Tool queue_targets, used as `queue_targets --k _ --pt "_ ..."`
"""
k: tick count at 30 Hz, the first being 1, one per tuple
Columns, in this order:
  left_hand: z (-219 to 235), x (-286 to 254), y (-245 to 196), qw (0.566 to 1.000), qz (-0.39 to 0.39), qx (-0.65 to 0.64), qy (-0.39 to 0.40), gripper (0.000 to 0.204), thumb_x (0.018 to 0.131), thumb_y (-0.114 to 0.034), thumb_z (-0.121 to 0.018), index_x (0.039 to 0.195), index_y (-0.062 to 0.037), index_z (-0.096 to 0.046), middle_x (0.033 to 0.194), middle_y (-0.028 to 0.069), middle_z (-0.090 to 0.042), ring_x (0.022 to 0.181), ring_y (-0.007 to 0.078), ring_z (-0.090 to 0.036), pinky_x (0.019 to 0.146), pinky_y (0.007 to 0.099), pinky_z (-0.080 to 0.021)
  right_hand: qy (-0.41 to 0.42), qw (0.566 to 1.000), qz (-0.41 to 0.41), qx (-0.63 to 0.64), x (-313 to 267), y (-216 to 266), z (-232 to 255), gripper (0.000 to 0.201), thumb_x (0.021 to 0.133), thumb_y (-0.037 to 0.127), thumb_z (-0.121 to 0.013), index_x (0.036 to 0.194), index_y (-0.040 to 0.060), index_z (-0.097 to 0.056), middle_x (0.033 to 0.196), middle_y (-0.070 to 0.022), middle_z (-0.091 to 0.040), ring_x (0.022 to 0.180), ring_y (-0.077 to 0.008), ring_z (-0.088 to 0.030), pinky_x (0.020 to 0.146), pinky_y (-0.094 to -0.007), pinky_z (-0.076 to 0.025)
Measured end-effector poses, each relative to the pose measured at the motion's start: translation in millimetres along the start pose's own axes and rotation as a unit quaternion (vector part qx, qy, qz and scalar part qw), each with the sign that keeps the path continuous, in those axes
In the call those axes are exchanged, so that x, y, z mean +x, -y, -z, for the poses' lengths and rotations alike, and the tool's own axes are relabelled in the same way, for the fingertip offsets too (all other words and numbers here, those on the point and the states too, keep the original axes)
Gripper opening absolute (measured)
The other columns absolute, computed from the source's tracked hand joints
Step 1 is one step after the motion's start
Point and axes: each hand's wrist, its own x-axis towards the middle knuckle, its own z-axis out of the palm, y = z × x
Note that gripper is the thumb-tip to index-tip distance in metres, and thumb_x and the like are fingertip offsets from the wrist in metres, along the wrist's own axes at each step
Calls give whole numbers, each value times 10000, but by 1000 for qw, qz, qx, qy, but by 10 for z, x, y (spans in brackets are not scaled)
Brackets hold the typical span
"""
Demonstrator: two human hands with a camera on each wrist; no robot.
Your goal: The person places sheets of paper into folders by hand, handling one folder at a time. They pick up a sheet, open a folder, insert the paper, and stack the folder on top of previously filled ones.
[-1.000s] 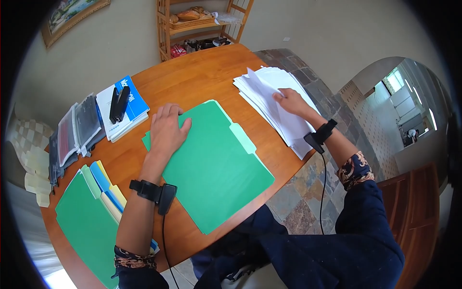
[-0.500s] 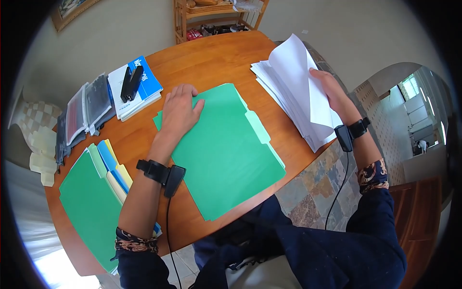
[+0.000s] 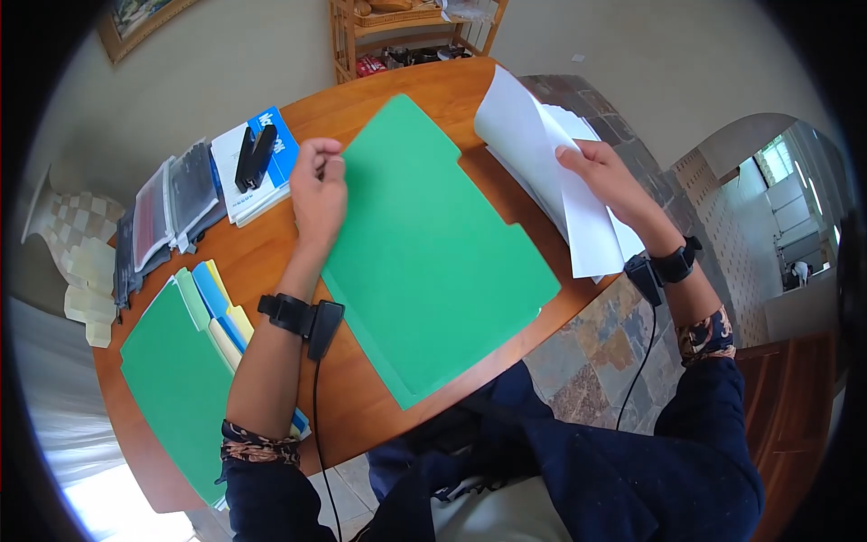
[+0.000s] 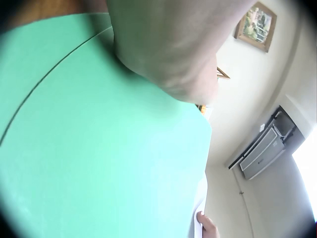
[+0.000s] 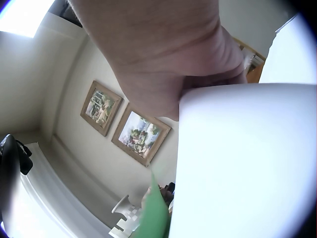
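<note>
A green folder [image 3: 433, 262] lies across the table's middle, its upper part raised, with a second green edge under its left side. The left hand [image 3: 318, 199], fingers curled, grips the folder's upper left edge. In the left wrist view the green sheet [image 4: 114, 153] fills much of the picture below the hand [image 4: 163, 44]; the fingertips are hidden. The right hand [image 3: 614, 185] pinches a white sheet [image 3: 533, 144] between thumb and fingers, and it curves up above the white paper stack [image 3: 571, 122]. In the right wrist view white paper [image 5: 247, 158] hangs beside the hand [image 5: 163, 59].
More green folders [image 3: 172, 379] with blue and yellow ones [image 3: 210, 294] lie at the left. Behind them are zip pouches [image 3: 172, 203] and a black stapler [image 3: 256, 158] on notebooks [image 3: 282, 144]. A wooden shelf [image 3: 343, 45] stands beyond the table [image 3: 361, 434].
The left hand has gone from resting flat on the folder to gripping its edge, and the green cover has risen. The right hand has lifted white paper and brought it slightly left.
</note>
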Motion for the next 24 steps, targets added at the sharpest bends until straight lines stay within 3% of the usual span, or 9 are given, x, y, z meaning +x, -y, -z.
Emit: queue_targets --k 2,6,8,9,13,16,18,22,24 --pt "97 80 -3 990 33 -128 -55 74 942 -23 -500 985 -13 -560 789 18 -600 720 76 -547 657 214 -428 4 1000 -2 -15 -45 79 -56 504 985 395 -547 1196 -54 -638 882 -128 -691 679 -151 -678 609 -267 -531" --pt "195 240 -1 940 77 -301 -141 120 946 -44 -483 1016 -14 -576 753 6 -573 630 78 -519 559 234 -417 68 997 8 -16 -87 252 -303 514 1000 409 -528 1206 -49 -636 908 -107 -688 762 -150 -671 673 -284 -531" --pt "359 287 271 915 64 -382 -115 161 974 -99 -478 1030 5 -587 682 25 -555 556 113 -514 495 277 -414 91 989 118 20 -42 248 -540 573 1032 462 -469 1296 -33 -586 1022 -118 -690 911 -145 -657 780 -256 -522" --pt "410 283 301 912 70 -393 -95 193 989 -137 -487 1039 19 -589 637 42 -539 519 138 -506 476 290 -410 176 979 67 73 -94 377 -619 601 1039 494 -440 1324 -17 -577 1111 -129 -678 1036 -171 -617 867 -301 -508" --pt "439 171 470 890 76 -443 -77 329 1017 -259 -520 1074 60 -578 542 84 -499 435 203 -475 429 319 -400 246 962 92 76 -283 571 -1104 571 1014 456 -495 1355 0 -543 1192 -148 -642 1081 -230 -621 893 -358 -521" --pt "493 174 572 863 71 -500 -23 350 1025 -285 -504 1079 53 -578 552 76 -518 439 198 -487 430 319 -406 223 944 233 -76 -258 518 -1279 546 996 413 -529 1382 26 -526 1359 -204 -567 1275 -324 -536 1023 -429 -462" --pt "487 151 452 867 91 -490 -9 347 1042 -301 -471 1043 28 -582 553 58 -517 442 181 -493 433 314 -403 128 865 406 -265 -161 316 -1390 564 971 402 -559 1404 43 -508 1490 -232 -435 1415 -388 -370 1152 -492 -314" --pt "484 143 249 896 137 -419 -49 369 1065 -332 -418 1014 0 -571 534 35 -487 426 166 -474 427 297 -391 144 863 379 -301 1 77 -1474 604 956 430 -566 1432 67 -483 1538 -208 -372 1465 -385 -270 1203 -520 -195" --pt "532 146 228 885 164 -436 5 396 1079 -371 -379 1002 -26 -558 554 26 -474 479 151 -487 492 277 -412 130 869 374 -296 7 65 -1512 627 945 450 -574 1446 87 -474 1548 -198 -361 1470 -390 -257 1202 -541 -183"
